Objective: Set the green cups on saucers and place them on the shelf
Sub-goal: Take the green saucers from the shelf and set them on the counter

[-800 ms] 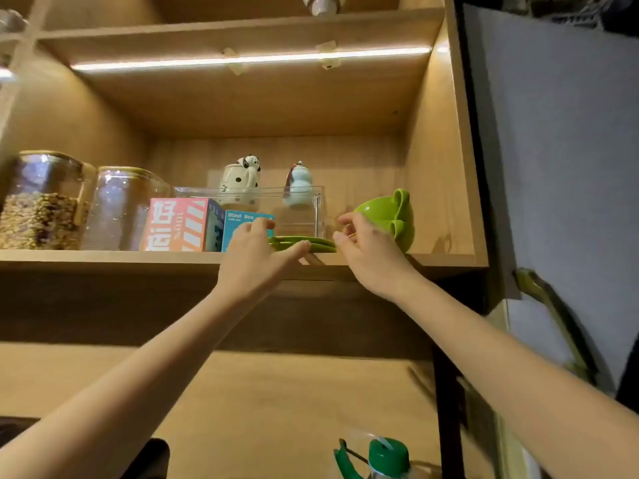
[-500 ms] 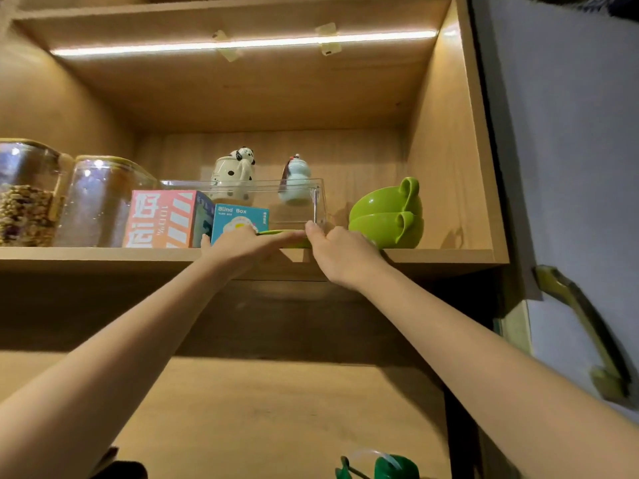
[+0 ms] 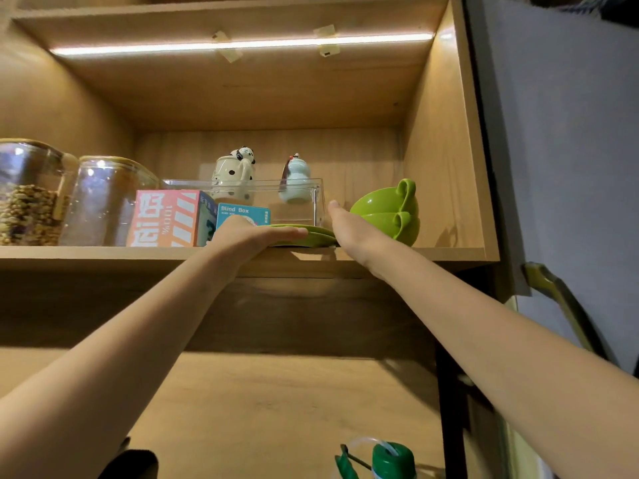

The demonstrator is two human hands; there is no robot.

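hands spread apart at the saucers

the right hand [image 3: 349,229], pinching the saucers [image 3: 311,235] beside the left a moment ago, now lies flat at their right edge with the thumb up by the clear tray [image 3: 301,202]. the left hand [image 3: 252,235] has flattened over their left side. the stacked green cups [image 3: 387,212], tipped over earlier, now lean less steeply.

A single head-worn wide-angle camera looks forward and up from below shelf [image 3: 242,252] level, facing straight into an open wooden cabinet. The shelf's front edge crosses mid-frame; the lit strip [image 3: 242,44] under the board above sits near the top. Both forearms reach in from the bottom corners, close to the lens. No second view shares the scene.
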